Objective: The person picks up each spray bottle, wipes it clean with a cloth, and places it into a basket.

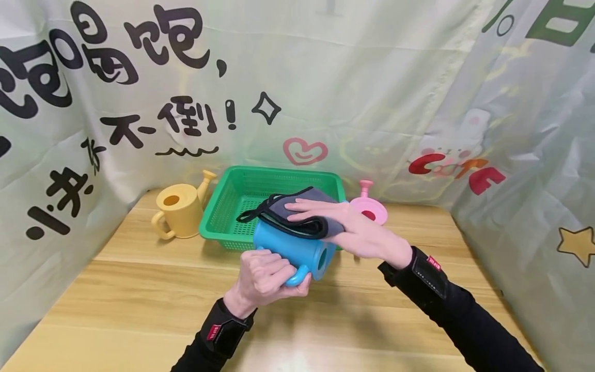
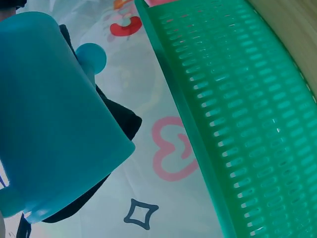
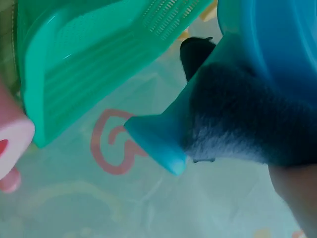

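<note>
A blue watering can [image 1: 285, 242] is tilted on its side above the table, in front of the green basket. My left hand [image 1: 266, 275] grips it by the handle, fingers curled. Across the can's upper side lies a folded dark grey cloth [image 1: 281, 207] with black edging and a loop. My right hand [image 1: 353, 227] rests on that cloth with straight fingers, pressing it against the can; the thumb is partly hidden. The can's body [image 2: 54, 114] fills the left of the left wrist view. In the right wrist view the cloth [image 3: 233, 119] wraps beside the blue spout [image 3: 161, 139].
Behind the can stands a green perforated basket [image 1: 223, 206]. A yellow watering can [image 1: 183, 217] stands to its left, a pink watering can [image 1: 378, 211] to its right. Printed white curtains [image 1: 372, 103] enclose the wooden table [image 1: 139, 310] at the back and sides.
</note>
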The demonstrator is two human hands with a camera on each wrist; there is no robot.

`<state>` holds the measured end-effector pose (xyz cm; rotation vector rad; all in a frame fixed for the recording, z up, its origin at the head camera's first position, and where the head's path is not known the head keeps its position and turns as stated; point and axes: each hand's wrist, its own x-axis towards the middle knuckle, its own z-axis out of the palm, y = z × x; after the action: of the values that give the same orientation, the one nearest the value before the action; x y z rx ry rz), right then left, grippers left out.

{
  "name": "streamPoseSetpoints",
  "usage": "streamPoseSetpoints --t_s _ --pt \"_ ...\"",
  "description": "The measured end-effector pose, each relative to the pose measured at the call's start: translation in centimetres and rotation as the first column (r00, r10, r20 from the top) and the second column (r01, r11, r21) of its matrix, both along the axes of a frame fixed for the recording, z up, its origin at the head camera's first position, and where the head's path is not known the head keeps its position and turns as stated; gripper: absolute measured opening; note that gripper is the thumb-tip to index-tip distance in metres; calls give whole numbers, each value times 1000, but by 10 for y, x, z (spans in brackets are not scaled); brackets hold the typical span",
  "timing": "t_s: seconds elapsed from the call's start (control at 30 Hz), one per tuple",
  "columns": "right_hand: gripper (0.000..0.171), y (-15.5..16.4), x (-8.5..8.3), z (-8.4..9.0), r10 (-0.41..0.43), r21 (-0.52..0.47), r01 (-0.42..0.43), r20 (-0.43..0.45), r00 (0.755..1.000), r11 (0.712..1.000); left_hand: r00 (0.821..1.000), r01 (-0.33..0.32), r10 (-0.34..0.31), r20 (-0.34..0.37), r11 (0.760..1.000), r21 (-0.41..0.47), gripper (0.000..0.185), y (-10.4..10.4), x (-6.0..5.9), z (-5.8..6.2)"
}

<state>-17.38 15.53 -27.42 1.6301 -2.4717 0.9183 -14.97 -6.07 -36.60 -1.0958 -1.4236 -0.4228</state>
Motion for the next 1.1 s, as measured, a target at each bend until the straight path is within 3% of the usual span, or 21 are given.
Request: streamPoseSetpoints --t_s 0.07,0.17,0.23,0.3,0.33,0.47,0.57,0.63,0.7,0.8,0.9,1.0,1.1 --pt "60 -4 2 -1 22 20 -20 -107 994 1000 1000 4 -4 3 1000 2 40 -1 0 0" --pt "60 -9 5 -1 81 58 -66 -314 946 996 1000 0 0 7 1000 -1 39 -2 -1 1" --pt "66 -11 6 -1 108 70 -88 -373 921 994 1000 -1 1 11 1000 -5 38 -3 -1 1" --pt "61 -10 6 -1 119 63 -103 -362 924 993 1000 -4 4 10 1000 -8 38 -4 -1 1" --pt "57 -9 5 -1 114 53 -102 -326 939 993 1000 -5 5 5 1000 -7 38 -4 -2 1" --pt "50 -4 2 -3 30 -28 -32 -81 996 999 1000 -17 17 -8 1000 4 41 -4 -2 2" --pt "52 -2 2 -6 -26 -70 28 31 999 997 1000 -25 25 -8 1000 13 42 -4 -2 1" --pt "50 -2 3 -8 -31 -68 32 4 999 997 1000 -20 20 -3 1000 15 42 -4 -2 0" --pt "48 -3 4 -9 -13 -58 7 -93 996 998 1000 -10 10 1 1000 15 42 -4 -3 -1" --pt "47 -4 5 -10 38 -35 -48 -251 967 998 1000 5 -5 11 1000 19 41 -5 -4 -1" --pt "50 -3 5 -9 94 -11 -105 -346 934 994 1000 16 -16 24 1000 24 40 -5 -5 -1" --pt "50 0 3 -9 125 -11 -135 -313 941 991 999 17 -18 31 999 27 40 -6 -5 -1" --pt "49 3 1 -10 97 -50 -107 -168 981 993 999 7 -8 31 999 35 42 -6 -6 -1"
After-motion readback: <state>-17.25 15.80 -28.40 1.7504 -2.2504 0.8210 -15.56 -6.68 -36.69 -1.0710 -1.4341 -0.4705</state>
